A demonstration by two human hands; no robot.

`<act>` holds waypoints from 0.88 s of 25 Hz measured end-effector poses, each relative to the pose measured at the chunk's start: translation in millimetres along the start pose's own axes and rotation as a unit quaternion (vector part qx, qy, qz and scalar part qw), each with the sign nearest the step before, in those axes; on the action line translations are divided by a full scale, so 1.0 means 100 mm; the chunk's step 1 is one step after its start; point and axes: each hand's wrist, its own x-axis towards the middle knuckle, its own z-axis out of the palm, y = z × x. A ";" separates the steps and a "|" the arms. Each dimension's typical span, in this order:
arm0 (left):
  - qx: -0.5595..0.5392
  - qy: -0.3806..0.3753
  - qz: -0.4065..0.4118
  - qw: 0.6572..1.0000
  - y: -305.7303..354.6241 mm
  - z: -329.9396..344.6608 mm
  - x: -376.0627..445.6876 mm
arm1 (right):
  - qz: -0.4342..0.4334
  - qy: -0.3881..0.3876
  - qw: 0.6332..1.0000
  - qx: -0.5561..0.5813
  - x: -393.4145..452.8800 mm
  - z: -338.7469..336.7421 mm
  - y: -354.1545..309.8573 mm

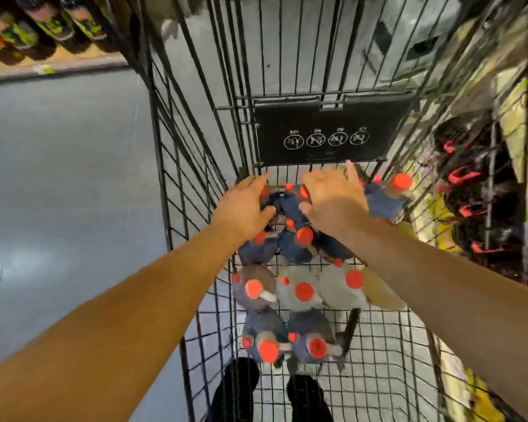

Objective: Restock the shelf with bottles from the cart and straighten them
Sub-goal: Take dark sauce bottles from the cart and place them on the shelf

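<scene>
Several dark bottles (296, 245) with red caps lie in the wire cart (189, 166) below me. At the far end of the cart, my left hand (244, 205) has its thumb and fingers round a dark blue-labelled bottle (287, 205). My right hand (333, 196) is just to the right of it, over the neighbouring bottles. Its back faces me and one finger points forward, while the other fingertips are hidden and blurred. Another bottle (384, 199) lies against the cart's right wall.
A black flap with warning icons (326, 132) closes the cart's far end. A shelf of dark, red-capped bottles (470, 193) stands close on the right. Another shelf with green-labelled bottles (43, 28) is at the upper left across grey floor. My shoes (235, 388) show under the cart.
</scene>
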 end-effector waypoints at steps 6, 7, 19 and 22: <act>-0.017 0.079 -0.019 0.997 0.00 0.18 0.20 | 0.004 0.055 0.995 -0.086 0.23 0.37 -0.01; -0.020 0.081 -0.025 0.996 0.01 0.18 0.22 | 0.007 0.049 0.996 -0.072 0.21 0.36 -0.02; -0.078 0.180 0.109 0.974 0.16 -1.13 -0.60 | 0.130 0.214 0.926 0.283 -0.98 -1.32 -0.13; -0.084 0.170 0.179 0.965 0.34 -1.67 -0.99 | 0.172 0.300 0.884 0.316 -1.51 -1.89 -0.28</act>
